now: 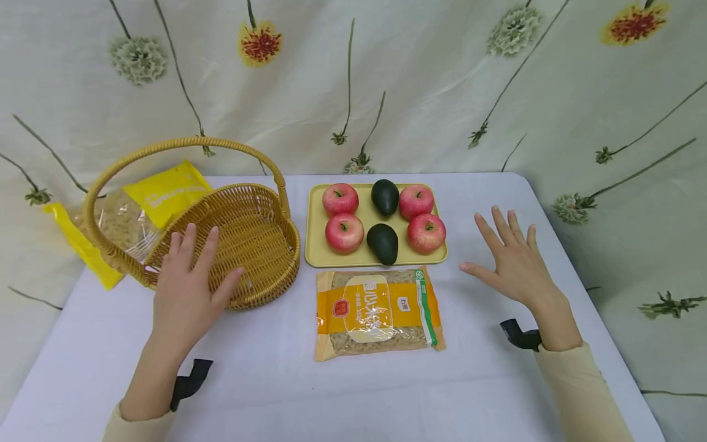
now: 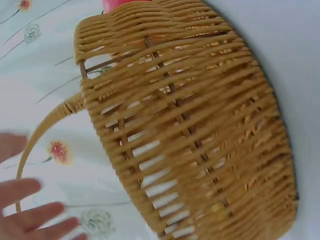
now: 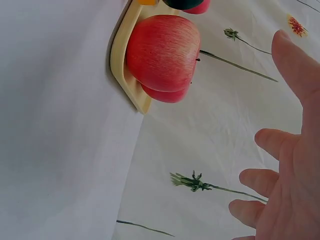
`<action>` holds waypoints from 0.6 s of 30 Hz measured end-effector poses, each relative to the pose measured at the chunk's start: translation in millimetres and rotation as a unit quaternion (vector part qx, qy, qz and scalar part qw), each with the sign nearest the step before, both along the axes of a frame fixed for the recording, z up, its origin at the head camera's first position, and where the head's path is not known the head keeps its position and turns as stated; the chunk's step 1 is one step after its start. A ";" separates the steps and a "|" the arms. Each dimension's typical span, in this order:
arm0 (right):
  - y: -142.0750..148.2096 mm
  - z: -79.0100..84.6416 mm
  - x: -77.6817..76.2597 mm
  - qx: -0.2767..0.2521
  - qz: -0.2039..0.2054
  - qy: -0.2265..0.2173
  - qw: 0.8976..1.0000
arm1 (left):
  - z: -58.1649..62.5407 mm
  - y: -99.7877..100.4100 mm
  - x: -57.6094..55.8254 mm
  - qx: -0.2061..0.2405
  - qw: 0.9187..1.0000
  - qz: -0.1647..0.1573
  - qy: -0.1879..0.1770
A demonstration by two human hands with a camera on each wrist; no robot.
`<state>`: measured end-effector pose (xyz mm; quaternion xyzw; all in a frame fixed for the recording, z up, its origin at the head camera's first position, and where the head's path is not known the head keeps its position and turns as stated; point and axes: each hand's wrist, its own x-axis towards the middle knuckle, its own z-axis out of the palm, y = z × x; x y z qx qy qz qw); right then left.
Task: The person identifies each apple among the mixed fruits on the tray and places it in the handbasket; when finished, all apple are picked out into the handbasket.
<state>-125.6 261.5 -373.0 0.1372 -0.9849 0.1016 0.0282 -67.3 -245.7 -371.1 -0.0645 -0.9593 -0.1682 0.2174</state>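
My left hand (image 1: 185, 294), fingers spread, hovers at the near side of a wicker basket (image 1: 289, 270) and overlaps its rim in the head view. The basket's arched handle rises at the back, and its inside holds nothing. My right hand (image 1: 516, 267) is held with fingers spread over the right of the table, holding nothing. Nearest to it is a yellow tray (image 1: 315, 255) bearing several red apples (image 1: 426, 233) and two dark green avocados (image 1: 383, 244). In front of the tray lies an orange-and-clear packet of grain-like food (image 1: 378, 313).
A yellow-and-clear packet (image 1: 168, 193) lies behind the basket at the left, partly hidden by it. A white cloth covers the table (image 1: 331, 399). Behind hangs a flower-printed curtain (image 1: 420, 92). Black straps (image 1: 190, 383) sit at both wrists.
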 end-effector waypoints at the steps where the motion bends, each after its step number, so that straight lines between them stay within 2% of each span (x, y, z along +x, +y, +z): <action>1: -0.2 0.1 -0.3 -0.004 0.000 0.002 1.000 | 1.5 1.3 1.7 0.026 0.998 0.003 0.053; 2: -0.3 0.3 -0.7 -0.009 0.001 0.004 1.000 | 2.7 2.3 2.9 0.053 0.993 0.010 0.109; 3: -0.6 0.1 -1.3 -0.014 0.002 0.006 1.000 | 4.1 3.1 3.5 0.083 0.982 0.020 0.167; 4: -0.7 -0.2 -2.0 -0.021 0.003 0.009 1.000 | 5.6 3.5 3.6 0.110 0.966 0.039 0.229; 6: -1.3 -1.2 -3.6 -0.033 0.006 0.014 0.999 | 9.8 3.4 3.5 0.162 0.924 0.088 0.335; 8: -1.8 -2.5 -5.0 -0.045 0.010 0.020 0.999 | 13.9 0.4 4.1 0.205 0.882 0.147 0.397; 9: -2.1 -3.2 -5.7 -0.051 0.012 0.023 0.998 | 15.6 -2.5 4.4 0.219 0.867 0.176 0.411; 10: -2.1 -4.1 -6.4 -0.057 0.013 0.028 0.998 | 16.8 -6.1 4.6 0.230 0.856 0.204 0.417; 11: -2.0 -5.1 -7.0 -0.062 0.014 0.032 0.997 | 17.5 -10.2 4.5 0.239 0.851 0.221 0.413; 13: -1.5 -6.9 -8.2 -0.073 0.016 0.043 0.996 | 16.3 -21.1 4.4 0.254 0.850 0.246 0.391; 14: -1.5 -7.8 -9.0 -0.078 0.016 0.050 0.996 | 15.1 -26.9 3.6 0.262 0.854 0.250 0.374; 16: -1.1 -9.3 -10.6 -0.089 0.016 0.064 0.994 | 10.9 -38.0 2.3 0.271 0.869 0.252 0.328; 18: -0.7 -10.9 -12.3 -0.102 0.014 0.076 0.992 | 5.9 -47.4 -0.7 0.282 0.881 0.249 0.286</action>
